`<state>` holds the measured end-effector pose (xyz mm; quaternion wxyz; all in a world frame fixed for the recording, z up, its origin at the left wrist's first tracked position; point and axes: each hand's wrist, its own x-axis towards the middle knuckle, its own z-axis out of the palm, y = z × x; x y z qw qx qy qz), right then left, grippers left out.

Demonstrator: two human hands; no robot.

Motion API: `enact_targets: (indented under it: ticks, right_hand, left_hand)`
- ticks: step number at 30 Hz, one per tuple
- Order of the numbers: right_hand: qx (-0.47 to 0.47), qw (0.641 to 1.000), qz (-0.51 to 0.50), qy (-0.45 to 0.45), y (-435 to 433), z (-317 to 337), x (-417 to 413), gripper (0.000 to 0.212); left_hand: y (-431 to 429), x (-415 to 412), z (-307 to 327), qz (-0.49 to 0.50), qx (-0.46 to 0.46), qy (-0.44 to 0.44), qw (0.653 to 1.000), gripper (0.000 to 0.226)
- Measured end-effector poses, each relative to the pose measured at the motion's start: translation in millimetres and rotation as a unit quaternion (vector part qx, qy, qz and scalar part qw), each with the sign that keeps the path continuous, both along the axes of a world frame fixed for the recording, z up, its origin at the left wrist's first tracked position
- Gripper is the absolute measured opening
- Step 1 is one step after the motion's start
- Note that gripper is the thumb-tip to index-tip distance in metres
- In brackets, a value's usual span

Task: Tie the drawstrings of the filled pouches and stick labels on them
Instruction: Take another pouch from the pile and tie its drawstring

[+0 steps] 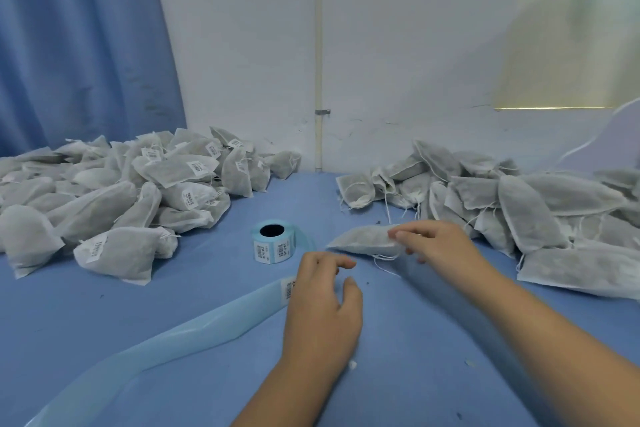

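Near edge of the worktop [207, 392]: smooth blue covering with a few dark specks. A glossy, translucent pale-blue backing strip [194, 329] curls in from the near left corner and ends at one barcode label [289, 289]. The left hand [322, 305] sits over that end, fingers loosely curled, thumb apart, gripping nothing visible; contact with the label cannot be told. Just beyond, the right hand [440, 246] pinches the mouth end of a flat, fibrous grey-white pouch [363, 238], which lies at mid-worktop, its thin white drawstring [382, 262] trailing loose beneath. Just left of the pouch a label roll [273, 243] stands on end, its dark core facing up. Open cloth runs between the two heaps towards the far edge. The left heap [114, 198] holds labelled pouches; the right heap [526, 208] shows loose strings and reaches the right edge. Behind them are a scuffed white wall [242, 45], a vertical pipe [318, 45] and a blue curtain [76, 45].
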<state>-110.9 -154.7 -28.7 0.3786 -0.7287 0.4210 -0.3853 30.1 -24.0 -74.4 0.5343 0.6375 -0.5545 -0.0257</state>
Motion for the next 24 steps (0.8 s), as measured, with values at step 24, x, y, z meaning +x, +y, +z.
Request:
enact_targets:
  ticks: [24]
  right_hand:
    - [0.102,0.992,0.057,-0.04,109.2,-4.9,-76.0,0.015]
  left_hand:
    - [29.2,-46.8,17.7,-0.1,0.034,-0.208,0.972,0.074]
